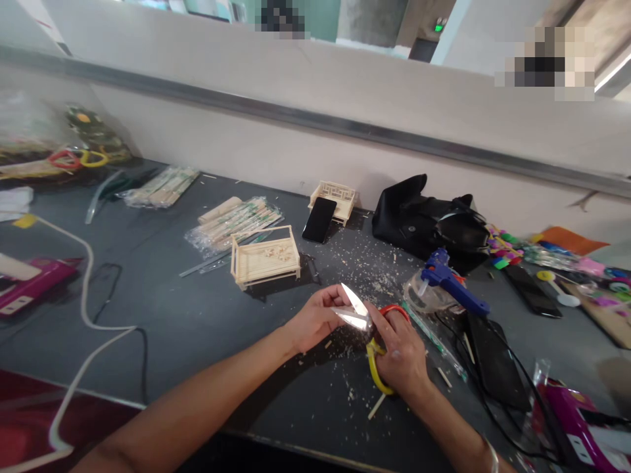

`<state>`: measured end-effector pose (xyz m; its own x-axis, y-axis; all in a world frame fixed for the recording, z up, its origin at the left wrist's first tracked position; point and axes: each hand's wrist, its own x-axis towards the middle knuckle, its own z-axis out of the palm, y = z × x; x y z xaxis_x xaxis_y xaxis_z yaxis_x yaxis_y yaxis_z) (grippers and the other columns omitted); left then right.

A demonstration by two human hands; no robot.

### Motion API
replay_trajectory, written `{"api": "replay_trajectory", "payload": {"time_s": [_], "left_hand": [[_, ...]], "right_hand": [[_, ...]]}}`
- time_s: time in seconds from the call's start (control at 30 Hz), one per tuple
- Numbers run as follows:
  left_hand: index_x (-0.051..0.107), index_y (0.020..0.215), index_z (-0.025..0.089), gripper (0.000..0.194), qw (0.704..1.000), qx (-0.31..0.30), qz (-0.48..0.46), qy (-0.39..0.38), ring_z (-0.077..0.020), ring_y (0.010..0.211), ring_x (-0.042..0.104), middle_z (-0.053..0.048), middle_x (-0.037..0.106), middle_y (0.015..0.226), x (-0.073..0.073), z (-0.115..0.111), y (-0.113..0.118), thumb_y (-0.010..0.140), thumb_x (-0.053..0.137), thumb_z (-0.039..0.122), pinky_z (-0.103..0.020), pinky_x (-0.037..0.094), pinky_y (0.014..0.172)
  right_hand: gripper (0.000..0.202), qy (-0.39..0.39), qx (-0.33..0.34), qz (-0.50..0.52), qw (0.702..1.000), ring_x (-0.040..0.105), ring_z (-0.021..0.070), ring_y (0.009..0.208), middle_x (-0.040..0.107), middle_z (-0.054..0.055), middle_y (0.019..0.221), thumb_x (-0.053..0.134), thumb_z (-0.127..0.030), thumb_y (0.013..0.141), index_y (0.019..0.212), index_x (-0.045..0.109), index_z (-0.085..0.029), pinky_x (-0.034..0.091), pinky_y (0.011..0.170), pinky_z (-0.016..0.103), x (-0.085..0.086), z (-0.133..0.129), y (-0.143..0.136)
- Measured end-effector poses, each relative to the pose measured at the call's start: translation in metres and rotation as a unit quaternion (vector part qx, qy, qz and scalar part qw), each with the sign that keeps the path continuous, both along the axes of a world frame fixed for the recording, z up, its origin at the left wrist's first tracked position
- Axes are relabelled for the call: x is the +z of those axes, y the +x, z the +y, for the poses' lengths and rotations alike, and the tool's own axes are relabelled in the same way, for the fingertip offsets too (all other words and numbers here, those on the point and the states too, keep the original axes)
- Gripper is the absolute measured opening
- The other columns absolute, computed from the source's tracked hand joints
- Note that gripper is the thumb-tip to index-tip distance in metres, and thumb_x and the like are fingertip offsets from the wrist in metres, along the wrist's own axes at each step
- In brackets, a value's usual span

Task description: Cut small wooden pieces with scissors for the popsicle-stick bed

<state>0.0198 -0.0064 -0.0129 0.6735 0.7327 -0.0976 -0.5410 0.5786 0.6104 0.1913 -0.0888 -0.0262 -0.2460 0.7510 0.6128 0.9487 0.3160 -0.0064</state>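
Observation:
My right hand (401,358) is closed round the handles of a pair of scissors (359,320), one loop red and one yellow. The blades are spread apart and point left. At the blades, my left hand (315,318) has its fingers pinched together; whatever they hold is too small or hidden to make out. Beyond my left hand stands a small bed-like frame of wooden sticks (263,263) with a few pieces lying on it. Small wood chips (377,279) are scattered around both hands, and a short stick (376,407) lies below the scissors.
A small stick bench (335,194) stands by the partition with a phone (319,220) leaning on it. Bagged sticks (236,220) lie left of it. At right are a black bag (399,213), a blue glue gun (456,286) on a plastic tub, dark cables and a power strip (576,420).

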Motion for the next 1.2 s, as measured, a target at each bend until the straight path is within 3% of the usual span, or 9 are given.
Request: {"api": "replay_trajectory", "payload": {"time_s": [0.57, 1.2], "left_hand": [[0.064, 0.068, 0.013, 0.029, 1.000, -0.001, 0.011, -0.001, -0.0109, 0.062, 0.064, -0.002, 0.070, 0.070, -0.0005, -0.0001, 0.0002, 0.053, 0.088, 0.013, -0.020, 0.050, 0.064], [0.066, 0.069, 0.013, 0.027, 1.000, -0.001, 0.012, -0.009, -0.0116, 0.061, 0.064, -0.003, 0.070, 0.070, -0.0025, 0.0010, 0.0008, 0.052, 0.086, 0.009, -0.021, 0.049, 0.063]], "right_hand": [[0.085, -0.010, 0.020, 0.022, 1.000, 0.054, 0.0214, 0.074, 0.054, 0.004, 0.082, 0.046, -0.003, 0.068, 0.150, 0.037, -0.022, 0.051, 0.064, 0.032, 0.0011, 0.0003, -0.0005], [0.077, -0.010, 0.003, 0.005, 1.000, 0.055, 0.0212, 0.076, 0.054, 0.005, 0.084, 0.046, -0.004, 0.068, 0.143, 0.047, -0.022, 0.051, 0.066, 0.033, 0.0008, 0.0000, -0.0004]]}}
